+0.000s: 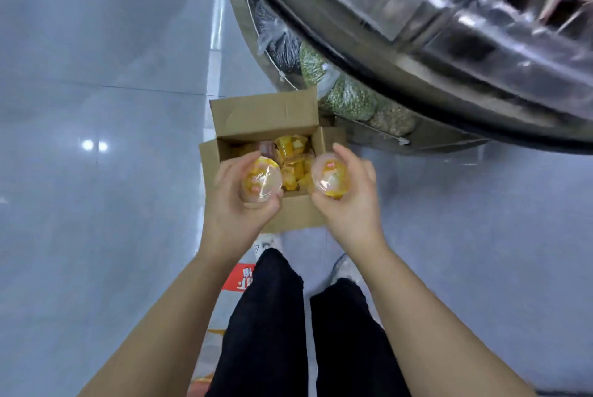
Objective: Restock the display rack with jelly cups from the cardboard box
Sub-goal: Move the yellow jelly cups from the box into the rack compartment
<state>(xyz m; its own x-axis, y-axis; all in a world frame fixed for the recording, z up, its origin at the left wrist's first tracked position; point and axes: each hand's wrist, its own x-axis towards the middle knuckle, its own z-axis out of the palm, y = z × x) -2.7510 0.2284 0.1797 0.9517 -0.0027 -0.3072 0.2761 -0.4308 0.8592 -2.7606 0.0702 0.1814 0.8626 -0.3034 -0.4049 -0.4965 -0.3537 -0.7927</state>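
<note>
1. legs [266, 326] in black trousers stand closest to you, with pale shoes [345, 268] on the floor beneath them and a red printed sheet [240, 278] lying just beside your left foot.
2. your bare forearms reach forward from the lower corners, one on each side of the legs.
3. your left hand [234, 204] is curled around a jelly cup [261, 180], thumb and fingers pinching its sides, clear lid facing up toward you with yellow contents showing through.
4. your right hand [349, 201] grips a second jelly cup [329, 177] the same way, fingers wrapped over the far edge and thumb under the near one.
5. both cups are held above the open cardboard box [266, 114], which sits on the floor just past your feet with its flaps folded out.
6. inside the box lie more jelly cups [290, 153], a jumble of yellow packs, with one brownish item toward its left side.
7. the floor [96, 108] is glossy grey tile, with ceiling lights reflected as two bright spots left of the box.
8. right of the box, bagged dried goods [349, 98], green and tan, sit on a low wire shelf at the base of the display rack [465, 53].
9. the rack's curved, shiny rim sweeps across the upper right; what it holds is too blurred to tell.
</note>
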